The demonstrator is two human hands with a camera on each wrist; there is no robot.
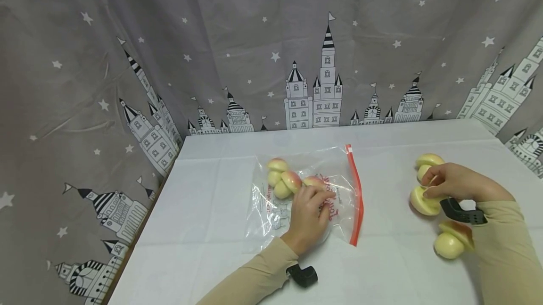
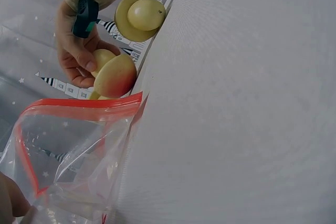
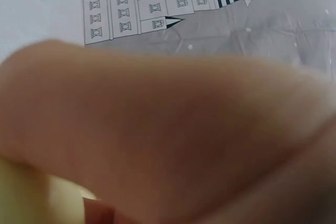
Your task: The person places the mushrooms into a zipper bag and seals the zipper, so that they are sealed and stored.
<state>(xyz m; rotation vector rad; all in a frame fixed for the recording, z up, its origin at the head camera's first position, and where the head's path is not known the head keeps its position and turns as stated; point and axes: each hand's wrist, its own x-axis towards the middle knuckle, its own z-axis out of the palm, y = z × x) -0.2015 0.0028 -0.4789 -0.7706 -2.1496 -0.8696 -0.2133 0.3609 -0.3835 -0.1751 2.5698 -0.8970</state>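
A clear zip bag (image 1: 263,222) with a red zip edge lies flat on the white table, its mouth gaping in the left wrist view. Three yellow toy mushrooms with reddish caps show in the bag, one of them a mushroom (image 1: 292,181) just beyond the fingers. My left hand (image 1: 308,215) is over the bag's middle, fingers bent on the film. At the right, my right hand (image 1: 460,181) pinches a toy mushroom (image 1: 425,203) by its stem, with the cap facing down and left. The right wrist view is mostly filled by the blurred hand.
One loose toy mushroom (image 1: 429,159) stands just behind the right hand; another mushroom (image 1: 449,244) lies on its side by the right sleeve. A grey curtain (image 1: 263,41) with castles and stars hangs behind the white table (image 1: 203,201).
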